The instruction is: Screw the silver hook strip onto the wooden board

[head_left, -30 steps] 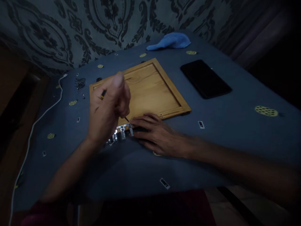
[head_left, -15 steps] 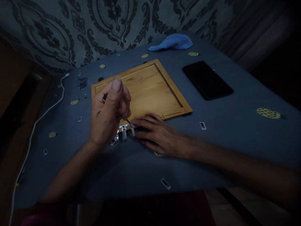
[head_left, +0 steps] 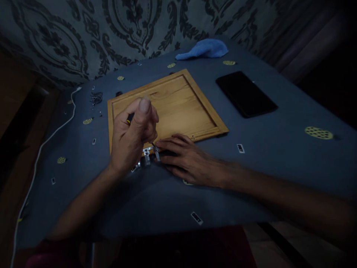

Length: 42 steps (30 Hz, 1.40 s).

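My left hand [head_left: 134,136] is closed round a small screwdriver with a black and yellow handle [head_left: 129,118]; its thin tip points down at a silver metal hinge [head_left: 147,153] at the near edge of a wooden framed panel [head_left: 173,104]. My right hand [head_left: 184,158] lies flat on the blue cloth, fingers stretched out, fingertips touching the hinge's right end beside the panel's edge. Part of the hinge is hidden under my left hand.
A black phone [head_left: 245,93] lies to the right of the panel. A crumpled blue cloth [head_left: 205,49] sits at the far edge. Small screws and metal bits [head_left: 96,98] lie at the far left, near a white cable [head_left: 47,137]. A patterned wall stands behind.
My left hand with the screwdriver has shifted slightly right and turned a little over the hinge. My right hand has stayed in place.
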Tool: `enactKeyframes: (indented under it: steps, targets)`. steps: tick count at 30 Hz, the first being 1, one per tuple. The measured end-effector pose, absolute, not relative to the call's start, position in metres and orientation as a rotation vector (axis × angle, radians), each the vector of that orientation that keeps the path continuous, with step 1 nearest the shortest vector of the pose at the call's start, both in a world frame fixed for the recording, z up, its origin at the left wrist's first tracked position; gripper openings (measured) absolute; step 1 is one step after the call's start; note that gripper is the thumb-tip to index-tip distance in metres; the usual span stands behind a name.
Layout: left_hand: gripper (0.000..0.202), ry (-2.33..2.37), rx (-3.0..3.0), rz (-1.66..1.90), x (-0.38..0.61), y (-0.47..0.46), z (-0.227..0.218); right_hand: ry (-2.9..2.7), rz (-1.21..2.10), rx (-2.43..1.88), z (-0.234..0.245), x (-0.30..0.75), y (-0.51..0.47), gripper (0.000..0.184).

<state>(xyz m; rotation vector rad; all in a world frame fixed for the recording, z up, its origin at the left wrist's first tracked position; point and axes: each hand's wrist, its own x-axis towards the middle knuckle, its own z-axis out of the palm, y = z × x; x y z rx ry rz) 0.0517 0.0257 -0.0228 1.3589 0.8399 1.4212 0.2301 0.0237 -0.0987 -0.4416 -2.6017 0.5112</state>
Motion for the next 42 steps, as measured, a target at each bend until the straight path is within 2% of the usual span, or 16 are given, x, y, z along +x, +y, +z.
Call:
enactKeyframes:
  steps: [4,10,20,26,42]
  targets:
    - [0.038,0.846,1.439,1.368,0.049,0.023,-0.023,-2.603,0.532,-0.444,-0.098,0.231,0.023,0.029]
    - [0.014,0.875,1.635,1.186,0.034,0.011,-0.02,-2.609,0.542,-0.46,-0.098,0.231,0.023,0.03]
    - [0.014,1.221,2.348,1.042,0.011,0.015,-0.02,-2.576,0.501,-0.43,-0.1,0.23,0.024,0.027]
    - [0.022,1.293,2.41,1.058,0.01,0.012,-0.02,-2.585,0.493,-0.44,-0.099,0.231,0.023,0.027]
    - [0.019,1.317,2.435,1.029,0.012,0.005,-0.017,-2.572,0.489,-0.439,-0.1,0.23,0.023,0.027]
